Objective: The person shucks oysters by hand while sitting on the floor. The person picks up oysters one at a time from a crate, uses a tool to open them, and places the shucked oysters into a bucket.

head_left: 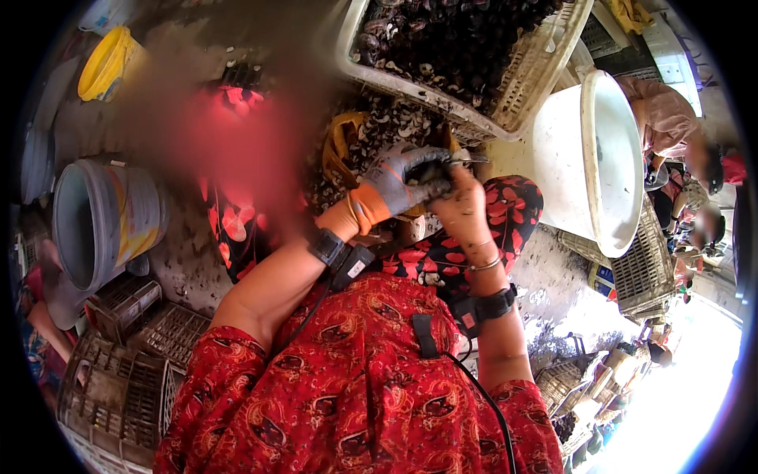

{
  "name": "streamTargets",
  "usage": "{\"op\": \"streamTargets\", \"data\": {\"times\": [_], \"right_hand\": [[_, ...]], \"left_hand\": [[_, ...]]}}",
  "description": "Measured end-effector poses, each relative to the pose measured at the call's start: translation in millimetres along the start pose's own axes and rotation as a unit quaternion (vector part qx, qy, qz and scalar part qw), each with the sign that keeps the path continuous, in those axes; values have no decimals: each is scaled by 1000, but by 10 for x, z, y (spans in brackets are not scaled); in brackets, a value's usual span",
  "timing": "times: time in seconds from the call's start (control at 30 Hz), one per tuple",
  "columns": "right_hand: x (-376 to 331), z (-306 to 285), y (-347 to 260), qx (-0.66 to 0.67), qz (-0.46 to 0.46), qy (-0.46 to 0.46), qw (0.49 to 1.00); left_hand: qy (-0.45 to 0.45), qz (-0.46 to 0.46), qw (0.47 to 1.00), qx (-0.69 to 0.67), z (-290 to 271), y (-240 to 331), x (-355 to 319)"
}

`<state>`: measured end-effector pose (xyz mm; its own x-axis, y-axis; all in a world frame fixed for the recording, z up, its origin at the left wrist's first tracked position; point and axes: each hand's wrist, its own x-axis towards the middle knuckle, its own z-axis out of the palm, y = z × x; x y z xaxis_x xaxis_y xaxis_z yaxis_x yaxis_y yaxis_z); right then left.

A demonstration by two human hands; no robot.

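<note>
Gripping a dark, rough-shelled shellfish (pixel 430 175) in the grey-and-orange gloved left hand (pixel 395 186), fingers clenching around it. Pressing the bare right hand (pixel 462 207) against the same shell from the right, fist closing on a thin metal blade (pixel 467 159) poking out just above the grip. Holding both hands touching, over a lap in red patterned cloth (pixel 474 229). Lying just beyond the grip: a heap of pale empty shells (pixel 379 130). Sitting farther above it: a white slatted plastic crate (pixel 521 87) holding dark shellfish. Standing right of the grip: a white plastic tub (pixel 592 158). Well off to the left: a grey plastic bucket (pixel 106 221).
</note>
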<state>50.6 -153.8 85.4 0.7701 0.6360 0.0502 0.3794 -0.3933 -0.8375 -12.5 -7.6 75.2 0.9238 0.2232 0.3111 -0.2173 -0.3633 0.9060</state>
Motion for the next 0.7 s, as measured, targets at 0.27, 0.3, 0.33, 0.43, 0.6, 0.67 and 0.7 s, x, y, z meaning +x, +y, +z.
{"op": "streamTargets", "data": {"times": [0.27, 0.3, 0.33, 0.43, 0.6, 0.67, 0.7], "right_hand": [[66, 61, -201, 103, 61, -9, 993], [63, 68, -211, 103, 63, -10, 993], [60, 71, -217, 138, 72, -2, 988], [26, -35, -288, 201, 124, 21, 971], [47, -343, -522, 203, 215, -29, 955], [10, -379, -556, 204, 213, -18, 955], [4, -408, -560, 203, 210, -6, 956]], "left_hand": [[-52, -315, 728, -607, -39, -226, -71], [-52, -322, 729, -602, -25, -257, -68], [-53, -323, 728, -603, 9, -378, -59], [29, -290, 854, -430, -86, -546, -13], [-62, 15, 987, -149, -170, -355, 35], [-9, -199, 922, -333, -196, -477, 45], [-1, -221, 917, -332, -195, -471, 59]]}}
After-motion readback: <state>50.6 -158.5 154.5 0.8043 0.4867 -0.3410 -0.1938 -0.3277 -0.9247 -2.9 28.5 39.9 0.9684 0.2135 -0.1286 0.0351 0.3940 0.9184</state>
